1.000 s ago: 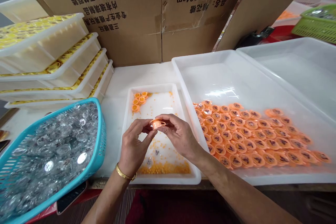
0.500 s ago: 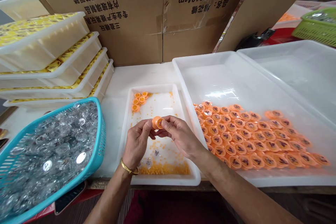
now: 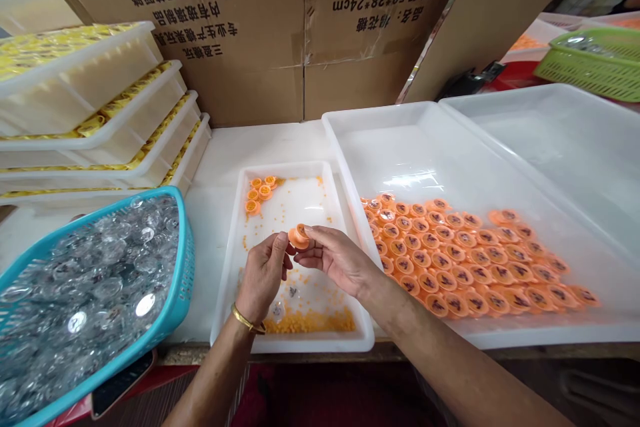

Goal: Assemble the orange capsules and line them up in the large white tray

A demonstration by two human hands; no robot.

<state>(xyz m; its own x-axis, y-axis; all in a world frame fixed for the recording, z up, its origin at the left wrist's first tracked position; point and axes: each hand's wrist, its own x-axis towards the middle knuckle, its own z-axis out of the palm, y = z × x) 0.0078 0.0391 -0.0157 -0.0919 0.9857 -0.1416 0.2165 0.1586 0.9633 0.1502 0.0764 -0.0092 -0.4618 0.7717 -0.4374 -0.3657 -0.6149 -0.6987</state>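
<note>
A small round orange plastic cup is held between my two hands, above a shallow white tray. My left hand, with a gold bangle at the wrist, pinches its left side between thumb and fingers. On the right edge lies the thumb of my right hand, its fingers curled beneath. Several orange cups filled with yellow-orange beads sit in the tray's far left corner. Loose beads are heaped along the near edge and scattered elsewhere. A clear round piece lies near my left wrist.
To the left, a blue basket holds many clear round plastic pieces, with stacked white trays of yellow items behind. At right, a large white bin contains rows of orange cups with dark printed faces. Cardboard boxes stand behind.
The orange cup has tilted between my hands, and my right thumb has shifted toward its upper right edge. The whole view has moved slightly.
</note>
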